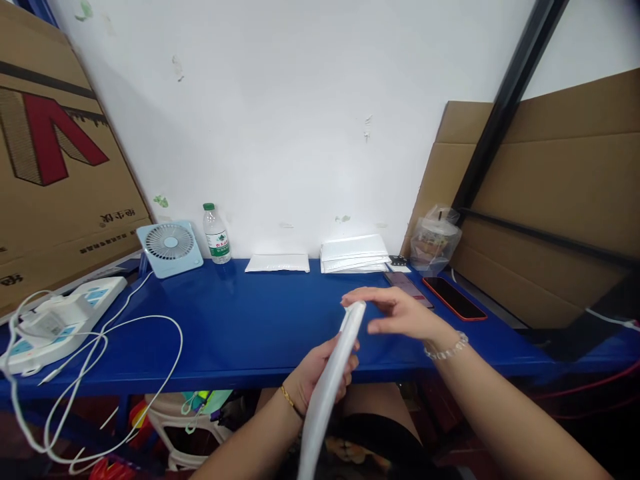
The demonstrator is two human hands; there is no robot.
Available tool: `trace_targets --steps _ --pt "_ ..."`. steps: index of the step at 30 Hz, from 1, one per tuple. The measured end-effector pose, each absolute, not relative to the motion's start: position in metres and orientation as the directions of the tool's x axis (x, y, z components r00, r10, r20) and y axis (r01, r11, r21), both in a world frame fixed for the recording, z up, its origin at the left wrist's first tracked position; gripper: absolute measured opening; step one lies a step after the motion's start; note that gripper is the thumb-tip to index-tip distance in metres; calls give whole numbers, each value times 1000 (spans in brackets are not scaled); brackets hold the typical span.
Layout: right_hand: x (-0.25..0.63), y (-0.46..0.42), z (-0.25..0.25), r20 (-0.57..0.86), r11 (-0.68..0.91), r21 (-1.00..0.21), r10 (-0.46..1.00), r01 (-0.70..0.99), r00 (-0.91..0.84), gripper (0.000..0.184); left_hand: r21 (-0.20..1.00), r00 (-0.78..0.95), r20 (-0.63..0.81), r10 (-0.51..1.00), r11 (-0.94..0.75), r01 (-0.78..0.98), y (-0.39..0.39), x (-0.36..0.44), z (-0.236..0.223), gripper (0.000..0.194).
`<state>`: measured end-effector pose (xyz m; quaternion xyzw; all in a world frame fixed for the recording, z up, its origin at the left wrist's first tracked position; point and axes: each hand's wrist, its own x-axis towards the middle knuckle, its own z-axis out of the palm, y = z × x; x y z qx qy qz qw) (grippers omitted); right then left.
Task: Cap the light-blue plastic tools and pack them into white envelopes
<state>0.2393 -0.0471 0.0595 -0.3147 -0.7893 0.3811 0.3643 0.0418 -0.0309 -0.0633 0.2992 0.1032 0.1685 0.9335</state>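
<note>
A white padded mailer point(327, 390) is held on edge, seen almost side-on, over the table's front edge. My left hand point(325, 370) grips it around the middle, fingers wrapped over its right side. At the upper end of the mailer, my right hand point(395, 312) reaches over with fingers outstretched and the thumb apart below; the fingertips meet or nearly meet the top edge. A stack of white mailers point(354, 255) lies at the back of the blue table point(240, 320), against the wall. Left of that stack lies another single white mailer point(278, 263).
A light blue fan point(171, 248) and a water bottle point(217, 235) stand at the back left. A power strip point(65, 323) with loose white cables lies at far left. Two phones, one orange-edged point(454, 298), and a bagged cup point(434, 240) are at right. Cardboard point(555, 200) flanks both sides.
</note>
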Motion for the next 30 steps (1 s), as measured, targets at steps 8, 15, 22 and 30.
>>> trace_targets --steps 8,15,22,30 --pt "254 -6 25 230 240 -955 970 175 -77 32 537 901 -63 428 776 -331 10 -12 -20 71" --pt "237 79 -19 176 167 -983 974 73 143 35 890 237 -230 944 302 -341 99 -69 -11 34" --pt "173 200 0 311 230 -875 942 426 129 28 990 -294 144 945 -136 48 210 -95 -10 55" --pt "317 185 11 503 -305 -586 590 751 632 60 804 -283 167 944 36 594 239 -98 -43 55"
